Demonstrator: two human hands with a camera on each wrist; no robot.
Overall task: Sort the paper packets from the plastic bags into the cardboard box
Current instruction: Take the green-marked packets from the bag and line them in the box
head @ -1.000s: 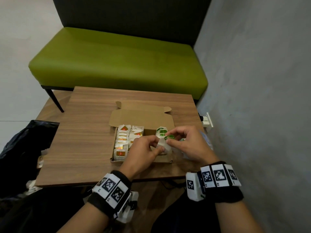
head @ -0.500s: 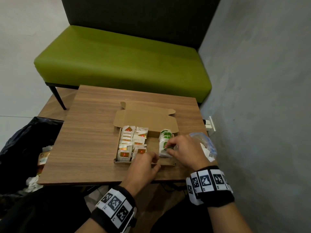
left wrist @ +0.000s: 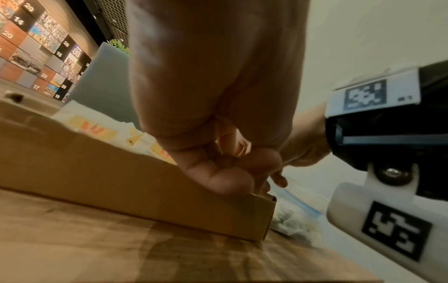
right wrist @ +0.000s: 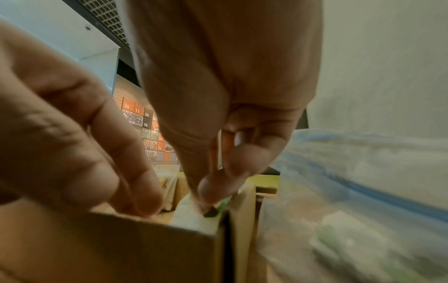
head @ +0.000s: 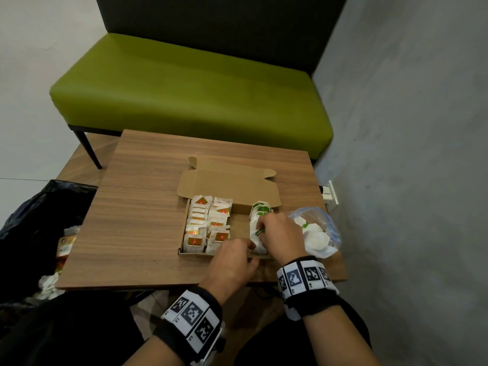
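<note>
Nearest the person, the wooden surface [head: 137, 233] ends in a front edge just below both wrists, with bare wood between that edge and the cardboard box [head: 184, 253]. The left hand [head: 232, 262] reaches over the box's near wall, its fingers curled down onto the rim near the middle; whether they pinch anything cannot be told. Just beside it, the right hand [head: 281, 235] is inside the box's right end, thumb and fingertips [right wrist: 213, 189] pinching a green-printed paper packet [right wrist: 218, 209] pressed down against the right wall at the near corner. More green packets [head: 260, 208] stand in a row behind that hand along the same wall. A strip of bare box floor separates them from two rows of orange-printed packets [head: 208, 223] filling the left half. The lid flap [head: 229, 187] leans open at the far side. Right of the box, touching its outer wall, a clear plastic bag [head: 317, 233] with a blue edge holds white packets and lies close to the surface's right edge, near the grey wall [head: 409, 180]. Left of the box the wood is wide and uncluttered. A black bin bag [head: 39, 220] sits off the left edge. Beyond the far edge stands a green bench [head: 184, 88].
</note>
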